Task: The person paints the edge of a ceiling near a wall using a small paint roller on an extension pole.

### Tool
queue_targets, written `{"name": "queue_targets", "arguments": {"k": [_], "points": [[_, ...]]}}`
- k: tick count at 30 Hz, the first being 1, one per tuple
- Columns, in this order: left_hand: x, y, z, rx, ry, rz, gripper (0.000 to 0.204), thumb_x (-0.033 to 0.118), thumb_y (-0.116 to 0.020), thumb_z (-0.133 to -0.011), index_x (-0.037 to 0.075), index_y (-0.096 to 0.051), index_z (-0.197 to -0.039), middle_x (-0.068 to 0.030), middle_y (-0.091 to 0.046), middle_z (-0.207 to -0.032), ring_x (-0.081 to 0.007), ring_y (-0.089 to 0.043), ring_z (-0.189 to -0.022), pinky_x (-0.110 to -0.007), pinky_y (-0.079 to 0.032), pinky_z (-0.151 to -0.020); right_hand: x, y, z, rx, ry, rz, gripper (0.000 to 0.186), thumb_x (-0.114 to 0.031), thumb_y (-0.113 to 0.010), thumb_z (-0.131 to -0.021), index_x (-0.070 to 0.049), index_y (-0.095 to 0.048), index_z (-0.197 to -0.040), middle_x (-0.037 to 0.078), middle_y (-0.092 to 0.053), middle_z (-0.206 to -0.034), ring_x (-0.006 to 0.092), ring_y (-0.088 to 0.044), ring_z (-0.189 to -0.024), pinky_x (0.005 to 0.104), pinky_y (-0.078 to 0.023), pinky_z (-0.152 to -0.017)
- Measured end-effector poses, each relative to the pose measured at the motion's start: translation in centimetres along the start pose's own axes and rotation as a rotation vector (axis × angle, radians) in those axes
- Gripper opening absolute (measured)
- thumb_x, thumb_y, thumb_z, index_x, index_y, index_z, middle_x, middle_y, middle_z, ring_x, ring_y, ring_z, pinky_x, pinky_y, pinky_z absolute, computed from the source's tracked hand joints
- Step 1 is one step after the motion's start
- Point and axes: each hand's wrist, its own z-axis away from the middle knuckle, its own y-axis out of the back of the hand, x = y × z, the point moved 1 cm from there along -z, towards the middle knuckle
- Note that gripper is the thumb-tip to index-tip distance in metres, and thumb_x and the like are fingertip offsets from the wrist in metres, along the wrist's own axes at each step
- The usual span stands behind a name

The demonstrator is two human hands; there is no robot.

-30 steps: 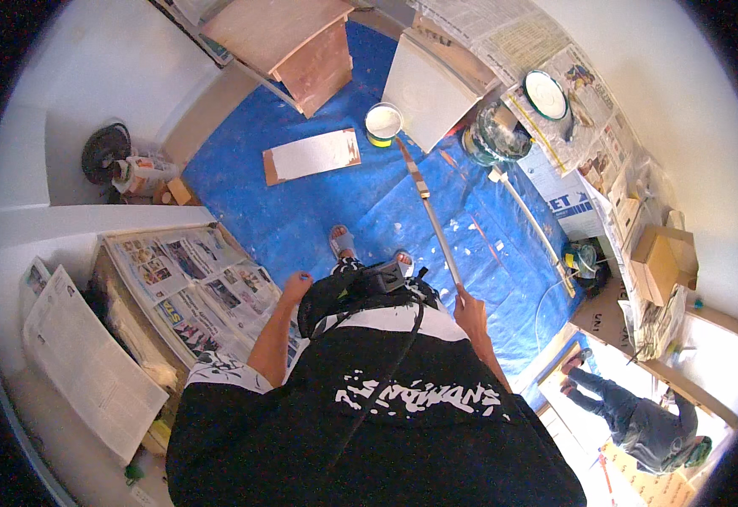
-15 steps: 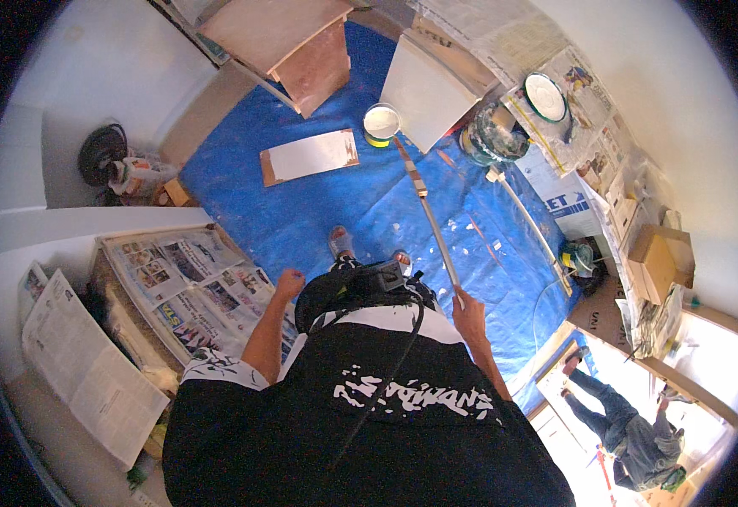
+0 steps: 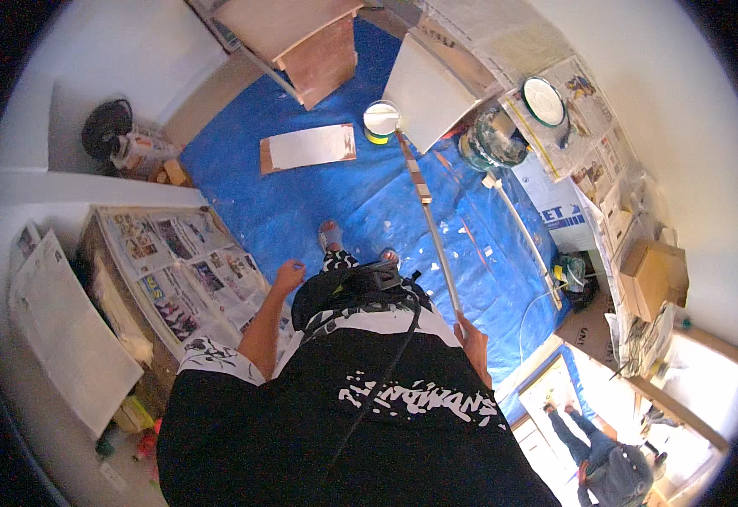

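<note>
The pole (image 3: 442,253) runs from the bucket (image 3: 376,137) back to the right hand (image 3: 472,340), whose fingers are closed round its near end — probably so the bucket can be reached standing. Left of and nearer than the bucket, the left hand (image 3: 289,275) looks curled; how tightly, I cannot tell. Beneath the bucket, the blue sheet (image 3: 301,203) presumably catches drips — a board (image 3: 310,148) lies left of it.
</note>
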Motion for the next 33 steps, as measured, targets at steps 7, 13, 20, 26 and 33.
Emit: {"name": "queue_targets", "arguments": {"k": [7,13,20,26,33], "points": [[-2.4,-3.9,4.3,0.058,0.122,0.058,0.029,0.023,-0.062,-0.078,0.004,-0.065,-0.099,-0.0145,-0.068,-0.076,-0.022,-0.065,-0.061,-0.035,-0.053,-0.062,0.6,3.3,-0.3,-0.198,-0.076,0.074,0.035,-0.021,-0.061,-0.088,-0.013,-0.06,-0.122,0.021,-0.063,-0.072,0.0336,-0.064,-0.059,0.0413,-0.048,-0.053],[-7.4,-8.2,10.3,0.267,0.133,-0.101,0.026,0.027,-0.06,-0.078,0.008,-0.067,-0.094,-0.0182,-0.068,-0.086,-0.0303,-0.066,-0.085,-0.038,-0.051,-0.076,3.1,-1.5,-6.1,-0.224,0.178,0.075,0.032,-0.016,-0.059,-0.086,-0.008,-0.062,-0.117,0.024,-0.064,-0.073,0.0359,-0.064,-0.061,0.0434,-0.048,-0.057],[-15.3,-13.8,18.9,0.338,0.357,0.367,0.025,0.03,-0.062,-0.077,0.009,-0.069,-0.09,-0.0162,-0.068,-0.093,-0.0339,-0.063,-0.094,-0.039,-0.049,-0.083,2.3,-10.8,-17.1,-0.224,0.493,-0.008,0.032,-0.016,-0.054,-0.088,-0.005,-0.062,-0.116,0.029,-0.063,-0.084,0.0414,-0.064,-0.076,0.0468,-0.05,-0.069],[-15.7,-16.4,24.3,0.248,0.589,0.484,0.04,0.04,-0.065,-0.076,0.004,-0.067,-0.094,-0.018,-0.067,-0.094,-0.036,-0.062,-0.094,-0.041,-0.049,-0.079,0.2,-15.0,-23.3,-0.352,0.471,0.137,0.032,-0.016,-0.053,-0.087,-0.004,-0.061,-0.116,0.027,-0.064,-0.09,0.0421,-0.063,-0.082,0.047,-0.05,-0.073],[-19.5,-19.3,21.0,0.477,0.553,0.729,0.031,0.032,-0.053,-0.083,0.007,-0.069,-0.091,-0.0181,-0.067,-0.091,-0.0348,-0.064,-0.086,-0.04,-0.049,-0.076,3.7,-12.9,-22.0,-0.444,0.316,0.303,0.036,-0.019,-0.053,-0.088,-0.01,-0.059,-0.122,0.027,-0.064,-0.088,0.0421,-0.063,-0.078,0.0466,-0.05,-0.067]]}}
